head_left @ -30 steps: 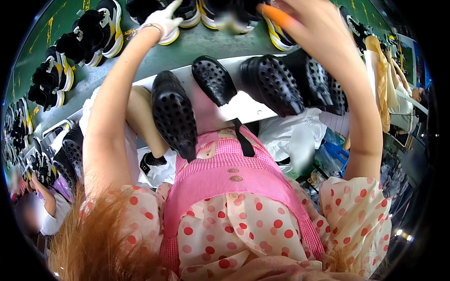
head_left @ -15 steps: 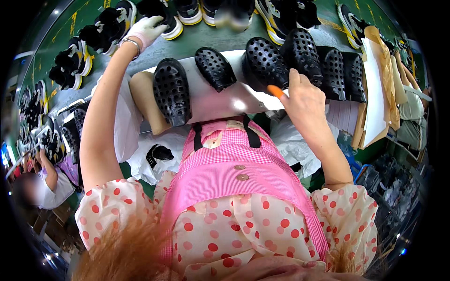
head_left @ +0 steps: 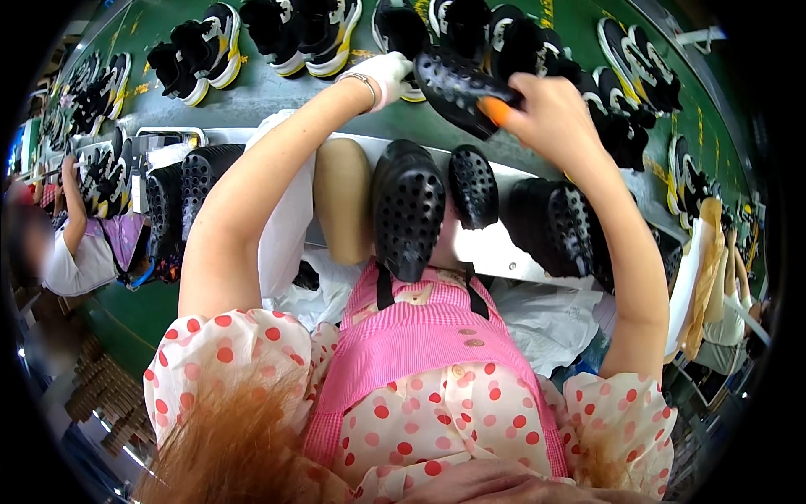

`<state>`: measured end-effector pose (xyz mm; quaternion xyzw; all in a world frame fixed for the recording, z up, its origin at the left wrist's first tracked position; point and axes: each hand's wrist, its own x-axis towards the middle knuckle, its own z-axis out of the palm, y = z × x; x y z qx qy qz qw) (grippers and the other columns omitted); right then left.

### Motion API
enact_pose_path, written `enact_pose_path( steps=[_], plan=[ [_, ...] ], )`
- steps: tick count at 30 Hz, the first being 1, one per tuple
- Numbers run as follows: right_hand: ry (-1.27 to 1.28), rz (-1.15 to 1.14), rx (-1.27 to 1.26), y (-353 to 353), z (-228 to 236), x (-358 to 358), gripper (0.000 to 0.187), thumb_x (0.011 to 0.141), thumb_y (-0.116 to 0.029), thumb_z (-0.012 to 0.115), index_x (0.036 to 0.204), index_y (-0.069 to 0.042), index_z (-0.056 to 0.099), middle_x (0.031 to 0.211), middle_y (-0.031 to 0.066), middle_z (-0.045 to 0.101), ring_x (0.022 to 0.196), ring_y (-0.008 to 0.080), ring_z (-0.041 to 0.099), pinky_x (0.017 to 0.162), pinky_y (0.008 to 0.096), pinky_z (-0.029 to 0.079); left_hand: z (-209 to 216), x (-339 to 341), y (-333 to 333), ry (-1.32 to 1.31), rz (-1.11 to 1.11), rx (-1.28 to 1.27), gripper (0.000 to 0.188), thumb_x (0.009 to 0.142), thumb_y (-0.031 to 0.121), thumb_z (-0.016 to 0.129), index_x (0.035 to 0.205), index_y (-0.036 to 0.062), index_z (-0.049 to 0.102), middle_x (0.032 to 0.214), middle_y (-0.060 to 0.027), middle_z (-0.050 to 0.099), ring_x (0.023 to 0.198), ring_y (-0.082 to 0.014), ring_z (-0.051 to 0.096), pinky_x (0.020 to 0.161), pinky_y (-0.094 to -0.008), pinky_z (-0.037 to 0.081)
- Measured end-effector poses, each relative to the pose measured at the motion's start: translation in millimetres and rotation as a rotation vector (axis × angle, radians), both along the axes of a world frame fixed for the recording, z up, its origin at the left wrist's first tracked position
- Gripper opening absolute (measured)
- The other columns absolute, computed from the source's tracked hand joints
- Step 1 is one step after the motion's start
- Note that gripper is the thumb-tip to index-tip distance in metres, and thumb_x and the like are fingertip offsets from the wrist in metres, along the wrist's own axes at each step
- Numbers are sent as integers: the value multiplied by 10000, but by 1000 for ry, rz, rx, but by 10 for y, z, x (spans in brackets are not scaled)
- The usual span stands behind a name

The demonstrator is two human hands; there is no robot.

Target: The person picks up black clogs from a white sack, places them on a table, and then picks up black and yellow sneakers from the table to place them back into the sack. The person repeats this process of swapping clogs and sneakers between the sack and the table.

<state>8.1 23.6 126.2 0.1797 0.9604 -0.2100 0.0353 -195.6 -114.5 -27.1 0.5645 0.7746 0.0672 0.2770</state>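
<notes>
R hand [head_left: 550, 113] closed on right end of blk perforated form [head_left: 453, 88], held above green surface [head_left: 281, 105], near blk/wht shoe [head_left: 400, 29]. Gloved L hand [head_left: 388, 77] beside shoe — grip can't tell. Form prob. light, stiff, not fragile; glossy, maybe slippery — best hold approx. at end, thumb opp. fingers.

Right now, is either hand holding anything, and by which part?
The right hand holds a black perforated shoe form by its right-hand end. The left hand is at a black shoe; whether it grips cannot be told.
</notes>
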Motion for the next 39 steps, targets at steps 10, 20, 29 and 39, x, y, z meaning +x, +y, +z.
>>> enact_pose_path(
  steps=[10,20,29,39],
  plan=[
    [-113,184,291,159,-923,-1482,220,727,-236,648,783,-34,719,756,128,695,765,280,689,688,405,555,27,-219,-184,-166,-68,87,446,829,187,595,1231,-5,562,1294,-192,528,1199,-339,512,1011,-374,424],
    [-247,-84,200,-337,-1811,-2084,223,833,-118,570,977,-78,735,1023,156,696,979,329,670,802,401,552,-386,-311,-49,-134,1,-60,391,852,272,650,1174,56,598,1107,-169,648,1025,-347,610,888,-374,483],
    [-149,54,135,-138,-2327,-2332,238,830,-196,584,931,-17,704,921,203,677,874,339,671,751,423,543,-472,-446,97,-142,6,-213,484,867,422,617,1178,51,612,1117,-178,658,1044,-342,614,896,-380,472],
    [-10,-114,186,421,454,210,203,844,-205,610,942,-33,654,884,162,680,828,326,668,702,404,523,297,-401,217,426,-33,-292,424,865,332,592,1198,70,586,1246,-160,563,1123,-337,575,949,-412,477]
  ],
)
